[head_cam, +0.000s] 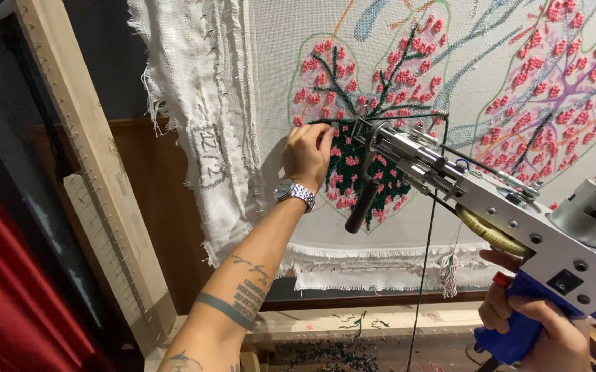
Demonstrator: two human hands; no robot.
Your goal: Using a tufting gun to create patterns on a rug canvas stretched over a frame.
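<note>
**Up close: two hands, a tufting gun and a half-filled leaf**

Up against a stretched backing cloth (353, 27), a person works with both bare hands in the head camera's view. The left hand (307, 155), a metal wristwatch (295, 192) on its wrist and tattoos along the forearm, is raised to the cloth with its fingers (325, 136) drawn together at the needle end of the tufting gun (477, 200), pinching what looks like the dark green yarn there; the exact grip is too small to make out. The right hand (539, 324) is wrapped around the gun's blue handle (518, 334) at lower right, one red-painted nail showing near the trigger side.

The gun slants from lower right up to the middle of the cloth, its silver body ending at the needle, which touches the fabric at the top of a leaf shape (360, 131) outlined in green. That leaf is partly filled with dark green pile dotted with pink tufts, and a black front grip (361, 203) hangs below the gun's barrel. A dark strand of yarn (423, 275) drops from the gun towards the floor.

Further pink-and-purple branching motifs (553, 83) spread to the right. The cloth's frayed white edge (208, 138) hangs at left beside a wooden frame beam (77, 138) studded with small nails. Yarn clippings (339, 351) lie scattered below the lower wooden rail, and a red curtain (15, 296) fills the lower left corner.
</note>
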